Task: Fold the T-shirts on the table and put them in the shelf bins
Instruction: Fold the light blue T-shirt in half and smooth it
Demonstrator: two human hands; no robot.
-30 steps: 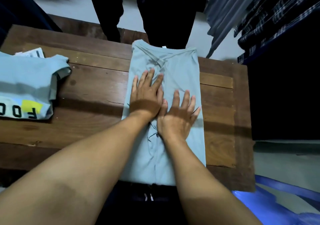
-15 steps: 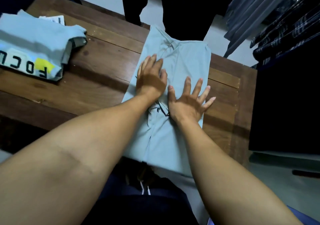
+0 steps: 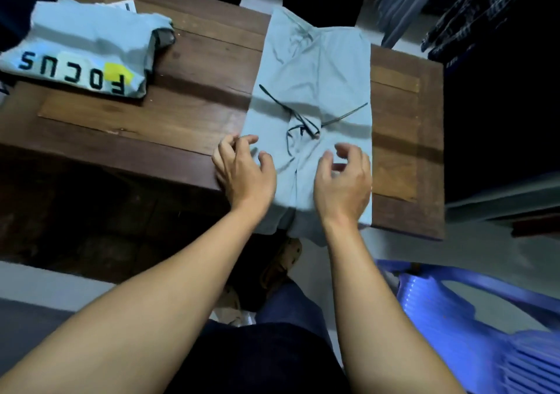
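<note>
The narrow-folded pale blue T-shirt (image 3: 312, 69) is being borne along the brown wooden table's (image 3: 194, 115) right edge; left hand (image 3: 245, 175) and right hand (image 3: 344, 181), loosely curled, empty, are being poised over its near end, seemingly for folding.

Pale blue T-shirt (image 3: 315, 69) with black lines, brown wooden table (image 3: 194, 60), blue plastic chair (image 3: 472, 318)

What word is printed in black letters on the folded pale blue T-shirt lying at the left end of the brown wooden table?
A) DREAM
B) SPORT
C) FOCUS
C: the black capital letters across the folded pale blue T-shirt spell FOCUS, seen upside down from the head camera.
</note>
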